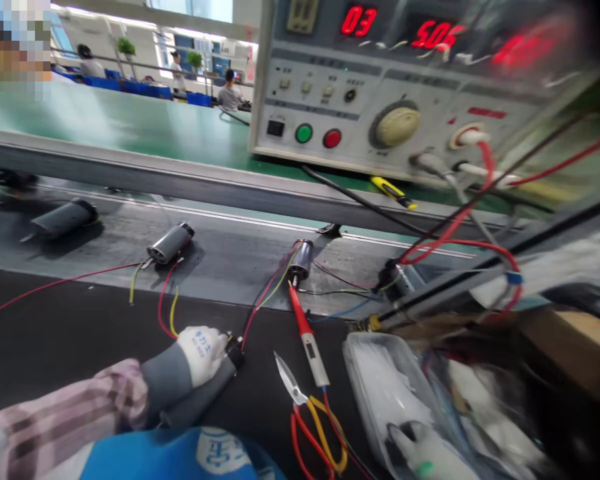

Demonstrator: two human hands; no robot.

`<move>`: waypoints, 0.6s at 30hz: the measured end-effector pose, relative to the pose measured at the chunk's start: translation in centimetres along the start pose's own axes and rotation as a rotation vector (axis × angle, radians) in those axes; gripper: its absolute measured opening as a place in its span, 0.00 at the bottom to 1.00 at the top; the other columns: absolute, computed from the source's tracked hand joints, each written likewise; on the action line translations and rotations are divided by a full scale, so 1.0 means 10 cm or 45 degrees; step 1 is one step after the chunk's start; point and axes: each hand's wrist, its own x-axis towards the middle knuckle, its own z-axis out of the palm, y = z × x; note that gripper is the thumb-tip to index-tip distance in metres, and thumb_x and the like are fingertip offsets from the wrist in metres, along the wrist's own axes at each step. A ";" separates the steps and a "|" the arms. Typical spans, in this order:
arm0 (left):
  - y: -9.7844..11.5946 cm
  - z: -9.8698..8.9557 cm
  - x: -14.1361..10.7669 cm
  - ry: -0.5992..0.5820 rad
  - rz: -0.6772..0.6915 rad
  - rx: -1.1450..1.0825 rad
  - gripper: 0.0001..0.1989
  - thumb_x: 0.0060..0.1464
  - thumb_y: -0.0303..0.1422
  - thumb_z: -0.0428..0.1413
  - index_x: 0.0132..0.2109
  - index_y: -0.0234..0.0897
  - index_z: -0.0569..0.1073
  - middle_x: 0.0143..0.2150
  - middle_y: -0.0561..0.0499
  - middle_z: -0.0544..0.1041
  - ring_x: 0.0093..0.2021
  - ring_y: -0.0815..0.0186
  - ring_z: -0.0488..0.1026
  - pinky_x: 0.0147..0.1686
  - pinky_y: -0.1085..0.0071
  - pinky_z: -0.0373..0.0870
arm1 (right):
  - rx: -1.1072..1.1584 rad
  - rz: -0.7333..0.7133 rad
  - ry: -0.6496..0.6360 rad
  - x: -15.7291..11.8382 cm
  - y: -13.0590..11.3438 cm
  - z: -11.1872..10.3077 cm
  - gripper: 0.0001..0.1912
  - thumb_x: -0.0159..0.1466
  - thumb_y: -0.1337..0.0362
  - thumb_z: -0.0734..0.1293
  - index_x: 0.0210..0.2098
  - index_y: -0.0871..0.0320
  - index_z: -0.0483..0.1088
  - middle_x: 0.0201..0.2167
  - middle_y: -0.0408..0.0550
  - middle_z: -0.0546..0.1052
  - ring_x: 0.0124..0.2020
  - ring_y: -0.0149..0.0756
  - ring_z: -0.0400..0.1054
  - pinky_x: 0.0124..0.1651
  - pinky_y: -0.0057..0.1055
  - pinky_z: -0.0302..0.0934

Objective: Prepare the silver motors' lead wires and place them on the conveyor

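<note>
L hand [203,353], white glove w/ blue print, wraps the top of a grey cyl. unit [195,397] lying on the dark bench mat [70,320], fingers closed round it near its black end. R hand [425,453], also gloved, is low at bottom right on a clear plastic tray [375,393] of white packets; can't tell if it has hold of anything.

Red-handled probe [307,340] lies between them, tip just by a metal cyl. [300,261] on the grey conveyor [230,267]. Two more cyls. [170,243] [67,217] sit further left, red & yellow wires trailing. Scissors [305,417] w/ red-yellow grips lie on the mat.

Above: tester [380,87] w/ red digits, green & red btns, big knob; yellow screwdriver [393,192] beside it. Co-workers [229,91] sit well beyond, by blue bins.
</note>
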 end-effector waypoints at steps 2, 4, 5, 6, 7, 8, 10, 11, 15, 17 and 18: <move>-0.01 0.04 0.01 -0.009 -0.030 -0.040 0.16 0.54 0.37 0.40 0.35 0.38 0.71 0.32 0.44 0.74 0.34 0.56 0.72 0.32 0.63 0.65 | -0.120 0.006 -0.143 -0.12 -0.12 -0.13 0.15 0.52 0.50 0.58 0.22 0.52 0.68 0.27 0.55 0.77 0.32 0.45 0.72 0.35 0.38 0.61; -0.02 0.06 0.03 -0.016 -0.059 -0.086 0.17 0.55 0.38 0.39 0.37 0.37 0.71 0.33 0.44 0.75 0.35 0.57 0.72 0.33 0.64 0.65 | -0.200 0.001 -0.179 -0.21 -0.20 -0.29 0.17 0.54 0.51 0.56 0.25 0.54 0.69 0.31 0.57 0.77 0.35 0.46 0.71 0.37 0.38 0.60; -0.03 0.05 0.03 -0.032 -0.067 -0.109 0.18 0.55 0.38 0.38 0.38 0.37 0.70 0.33 0.44 0.75 0.36 0.57 0.72 0.34 0.65 0.65 | -0.229 -0.002 -0.182 -0.24 -0.21 -0.37 0.17 0.55 0.52 0.55 0.27 0.56 0.69 0.32 0.58 0.77 0.36 0.47 0.71 0.38 0.38 0.60; -0.04 0.04 0.04 -0.052 -0.070 -0.133 0.19 0.55 0.39 0.38 0.39 0.37 0.70 0.34 0.44 0.75 0.37 0.58 0.72 0.35 0.65 0.64 | -0.253 0.003 -0.187 -0.26 -0.21 -0.44 0.18 0.55 0.53 0.54 0.28 0.57 0.69 0.33 0.60 0.77 0.37 0.47 0.71 0.39 0.38 0.60; -0.04 0.03 0.05 -0.072 -0.065 -0.156 0.19 0.56 0.39 0.37 0.40 0.37 0.70 0.34 0.44 0.75 0.37 0.58 0.72 0.36 0.66 0.64 | -0.273 0.010 -0.188 -0.28 -0.19 -0.50 0.18 0.55 0.55 0.54 0.29 0.58 0.70 0.34 0.61 0.76 0.38 0.48 0.70 0.39 0.38 0.60; -0.04 0.02 0.05 -0.093 -0.056 -0.176 0.20 0.56 0.40 0.37 0.40 0.37 0.70 0.35 0.44 0.75 0.38 0.58 0.72 0.36 0.66 0.64 | -0.290 0.022 -0.185 -0.30 -0.17 -0.55 0.17 0.55 0.57 0.55 0.29 0.59 0.70 0.35 0.62 0.76 0.38 0.48 0.70 0.40 0.38 0.59; -0.04 -0.01 0.05 -0.129 -0.036 -0.205 0.20 0.56 0.39 0.37 0.40 0.37 0.70 0.36 0.44 0.75 0.38 0.59 0.72 0.37 0.67 0.64 | -0.310 0.049 -0.177 -0.35 -0.09 -0.66 0.15 0.54 0.59 0.55 0.28 0.59 0.70 0.35 0.62 0.76 0.39 0.48 0.70 0.41 0.37 0.59; -0.03 -0.02 0.05 -0.145 -0.034 -0.210 0.19 0.56 0.38 0.37 0.40 0.37 0.71 0.37 0.44 0.75 0.38 0.59 0.72 0.37 0.67 0.64 | -0.308 0.057 -0.175 -0.39 -0.05 -0.72 0.14 0.53 0.60 0.55 0.28 0.59 0.70 0.35 0.60 0.76 0.39 0.47 0.70 0.40 0.36 0.59; 0.02 -0.06 0.02 -0.162 -0.010 -0.107 0.16 0.54 0.34 0.40 0.40 0.37 0.71 0.35 0.44 0.75 0.36 0.58 0.73 0.35 0.66 0.65 | -0.122 -0.092 -0.128 -0.67 0.01 -0.91 0.14 0.55 0.61 0.53 0.24 0.55 0.68 0.30 0.52 0.76 0.35 0.42 0.69 0.38 0.33 0.60; 0.05 -0.08 0.02 -0.095 0.068 -0.014 0.17 0.53 0.35 0.40 0.40 0.37 0.72 0.33 0.43 0.75 0.34 0.55 0.73 0.32 0.64 0.65 | 0.063 -0.289 -0.100 -0.85 -0.16 -0.89 0.14 0.56 0.58 0.54 0.27 0.54 0.69 0.31 0.49 0.77 0.36 0.40 0.69 0.39 0.29 0.60; 0.06 -0.09 0.02 -0.054 0.116 0.013 0.17 0.53 0.36 0.41 0.40 0.37 0.72 0.33 0.43 0.75 0.34 0.55 0.73 0.32 0.64 0.66 | 0.148 -0.393 -0.096 -0.93 -0.32 -0.82 0.14 0.56 0.56 0.55 0.29 0.54 0.69 0.33 0.48 0.77 0.37 0.40 0.69 0.40 0.28 0.60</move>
